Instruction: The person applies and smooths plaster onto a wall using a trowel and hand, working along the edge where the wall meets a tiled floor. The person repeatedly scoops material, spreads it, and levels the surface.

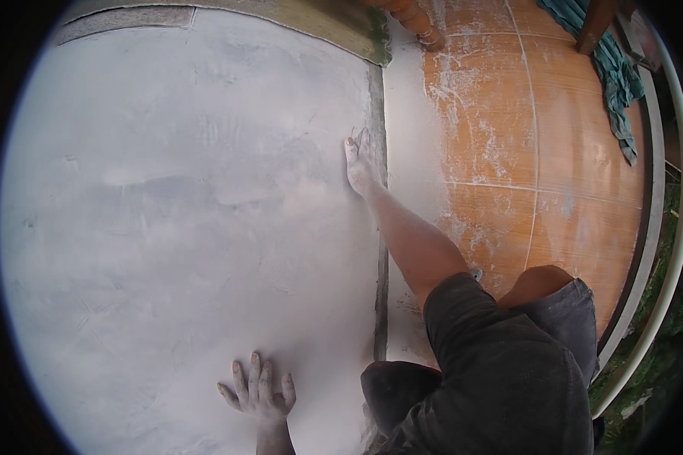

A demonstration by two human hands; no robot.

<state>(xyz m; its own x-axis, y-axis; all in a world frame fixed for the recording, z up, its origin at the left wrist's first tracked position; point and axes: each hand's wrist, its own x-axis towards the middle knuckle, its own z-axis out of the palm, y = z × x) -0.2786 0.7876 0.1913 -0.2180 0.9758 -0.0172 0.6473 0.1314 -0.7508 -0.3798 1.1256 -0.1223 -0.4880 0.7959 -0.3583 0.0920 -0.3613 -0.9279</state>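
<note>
A broad, flat surface (190, 189) dusted with white powder fills the left and middle, with pale grey smears across it. My left hand (258, 388), dusty white, lies palm down on its near part with the fingers spread. Farther off, my right hand (363, 161) rests by the surface's right border, its thumb apart from the fingers. Those fingers are coated in powder and reach along a dark grey strip (377, 106). No tool shows in either hand; whatever lies under the right palm is hidden.
Orange-brown tiles (493, 136) streaked with white powder lie to the right. A greenish mat (311, 23) and a turned wooden leg (421, 26) are at the far side. A teal cloth (618, 83) lies far right, near a pale curved rail (679, 227).
</note>
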